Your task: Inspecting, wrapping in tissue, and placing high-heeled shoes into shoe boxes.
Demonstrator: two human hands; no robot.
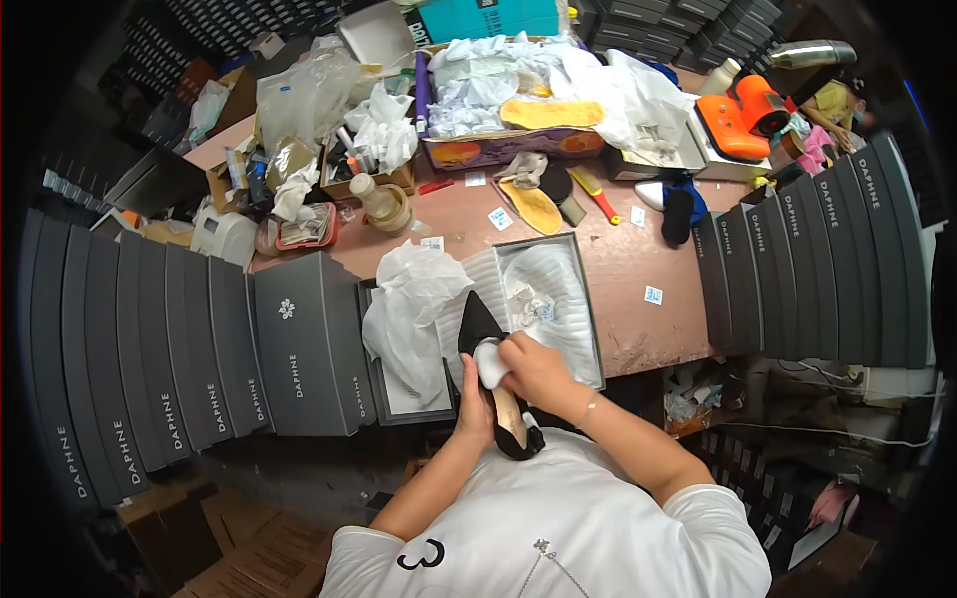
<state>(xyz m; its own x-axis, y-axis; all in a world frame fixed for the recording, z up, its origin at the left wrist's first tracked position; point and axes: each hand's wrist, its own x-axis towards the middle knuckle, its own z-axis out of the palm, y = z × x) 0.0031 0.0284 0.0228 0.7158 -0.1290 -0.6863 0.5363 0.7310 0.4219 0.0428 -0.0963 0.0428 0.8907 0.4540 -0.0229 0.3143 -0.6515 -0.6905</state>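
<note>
A black pointed-toe shoe with a beige insole is held over the table's near edge, toe pointing away from me. My left hand is closed round its left side. At the shoe's opening, the fingers of my right hand pinch a white wad, which looks like paper or soft padding. Just beyond my hands lies an open grey shoebox, lined with ribbed white wrapping and holding a small crumpled packet. White tissue paper is spread over the box's left part.
Grey shoeboxes stand in rows at the left and right. Across the back are a carton full of crumpled paper, a red-and-yellow brush, a yellow insole-shaped pad, a bottle and an orange device.
</note>
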